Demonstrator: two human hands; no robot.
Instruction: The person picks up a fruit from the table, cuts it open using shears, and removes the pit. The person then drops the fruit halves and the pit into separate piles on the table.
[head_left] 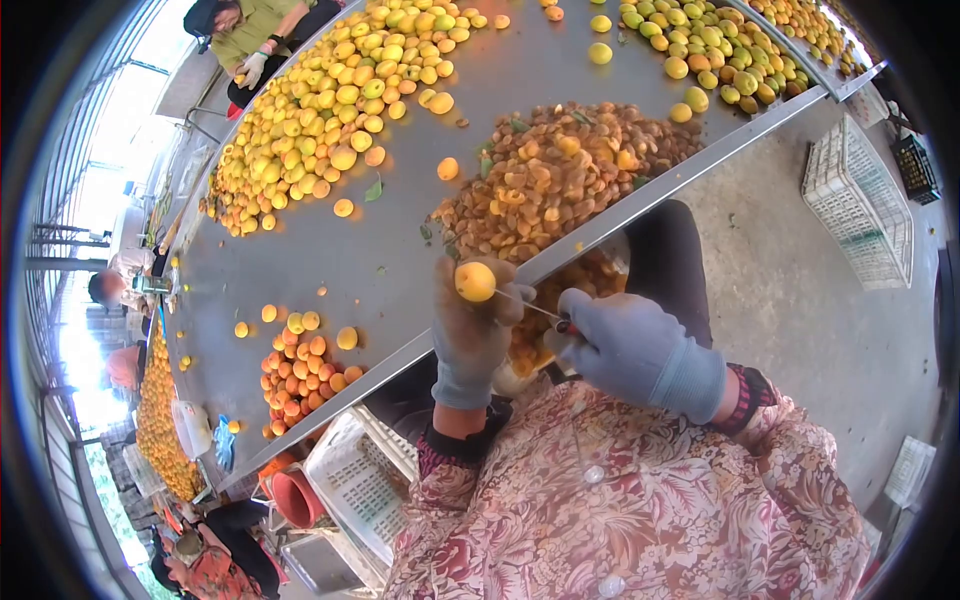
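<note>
My left hand (468, 340), in a grey-blue glove with a soiled palm, holds a yellow apricot (475, 281) near the table's edge. My right hand (645, 355), also gloved, is closed around the red and dark handle of a thin metal rod tool (530, 305). The rod points left and its tip meets the side of the apricot. Beneath my hands, a container of orange fruit pieces (590, 285) sits between my knees, partly hidden. Just beyond them, a heap of brown, wet-looking pits (560, 185) lies on the metal table (400, 260).
Piles of yellow apricots (330, 100), greenish apricots (710, 50) and orange apricots (300, 370) lie on the table. A white crate (350, 480) and a red bucket (297, 497) stand at lower left. Another white crate (860, 200) is on the right floor. Other people sit around the table.
</note>
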